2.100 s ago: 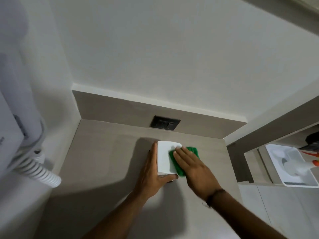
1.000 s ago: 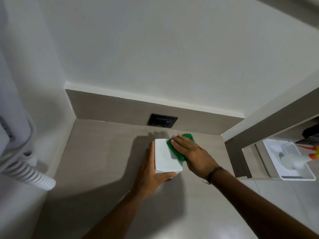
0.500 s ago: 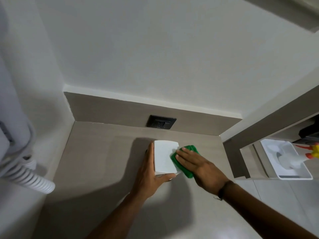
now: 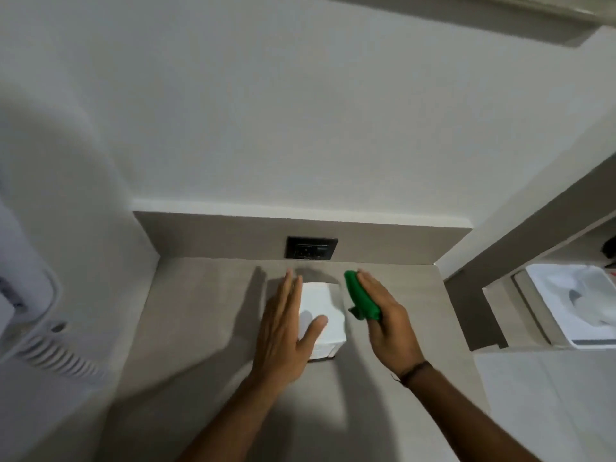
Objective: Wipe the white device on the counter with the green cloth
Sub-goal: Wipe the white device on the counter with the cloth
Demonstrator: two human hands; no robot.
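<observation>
The white device (image 4: 321,308), a boxy block, stands on the grey counter (image 4: 200,311) below the wall socket. My left hand (image 4: 283,331) holds it from the left, fingers flat along its side and thumb resting on its top. The green cloth (image 4: 361,300) is folded under the palm of my right hand (image 4: 386,320), which presses it against the device's right side. The device's left and right faces are hidden by my hands.
A black wall socket (image 4: 311,248) sits in the backsplash just behind the device. A white wall-mounted unit with a coiled cord (image 4: 50,351) hangs at the left. At the right, past a partition, a white basin (image 4: 573,305) lies lower down.
My right hand has moved the cloth from the device's top to its right side. My left hand has straightened along the left side. The view has shifted slightly.
</observation>
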